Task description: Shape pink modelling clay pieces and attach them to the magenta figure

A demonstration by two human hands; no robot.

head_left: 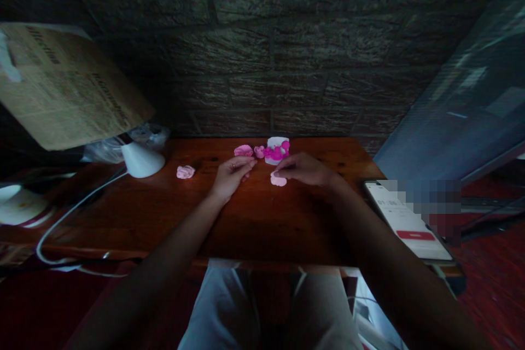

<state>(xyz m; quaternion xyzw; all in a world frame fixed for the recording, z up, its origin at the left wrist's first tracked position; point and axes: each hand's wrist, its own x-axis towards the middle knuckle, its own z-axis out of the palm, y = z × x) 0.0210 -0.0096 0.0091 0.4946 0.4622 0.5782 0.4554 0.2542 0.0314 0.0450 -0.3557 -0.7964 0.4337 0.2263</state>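
Pale pink, flattened, clay-like piece (279, 180) is sitting at the tips of the right hand (308, 168), whose thumb and fingers are pinching its upper edge. The left hand (232, 174) is pressing its fingertips together near a crinkled pink clay-like piece (243, 150); whether they are gripping anything, the view is not revealing.

Risks: excess pinch pressure would be tearing or creasing the flattened piece; a careless reach would be knocking the white holder bearing magenta lumps (275, 141); a swinging right forearm (369, 224) would be nudging the white-screened phone (396, 216) off the table edge.

Markings: the tan paper lampshade (76, 87) is carrying dark lettering, blurring beyond sure reading; the phone is displaying indistinct digits above a red button (415, 235)
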